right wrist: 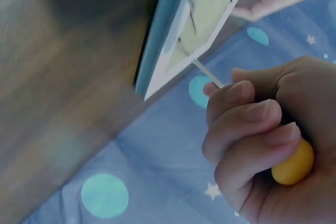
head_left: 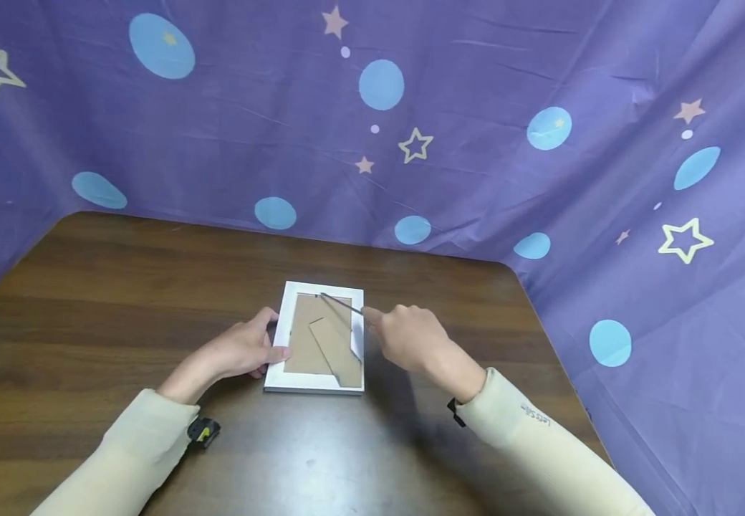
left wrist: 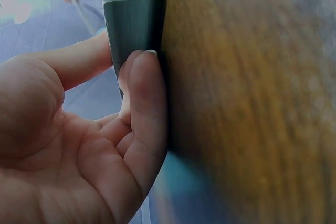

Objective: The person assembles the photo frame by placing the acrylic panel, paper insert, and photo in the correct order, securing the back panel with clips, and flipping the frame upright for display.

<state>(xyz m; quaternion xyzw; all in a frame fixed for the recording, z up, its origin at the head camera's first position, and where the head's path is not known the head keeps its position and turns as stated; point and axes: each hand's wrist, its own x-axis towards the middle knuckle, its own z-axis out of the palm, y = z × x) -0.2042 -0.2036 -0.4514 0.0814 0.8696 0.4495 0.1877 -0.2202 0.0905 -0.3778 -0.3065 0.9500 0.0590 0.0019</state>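
A white picture frame (head_left: pixel 313 382) lies face down on the table, its brown backing board (head_left: pixel 304 340) and slanted stand flap (head_left: pixel 342 355) showing. My left hand (head_left: pixel 240 349) grips the frame's left edge, thumb on top and fingers against the side. In my right hand (head_left: pixel 414 337) is a screwdriver (right wrist: pixel 293 162); the yellow end of its handle shows below the curled fingers in the right wrist view. Its thin metal shaft (head_left: pixel 343 304) reaches over the frame's right border, with the tip at the backing's top edge. Whether the tip touches a tab there is too small to tell.
The brown wooden table (head_left: pixel 121 287) extends around the frame on all sides. A purple curtain (head_left: pixel 250 129) with stars and blue dots hangs behind the table and along its right side. A black wrist device (head_left: pixel 203 432) sits at my left sleeve.
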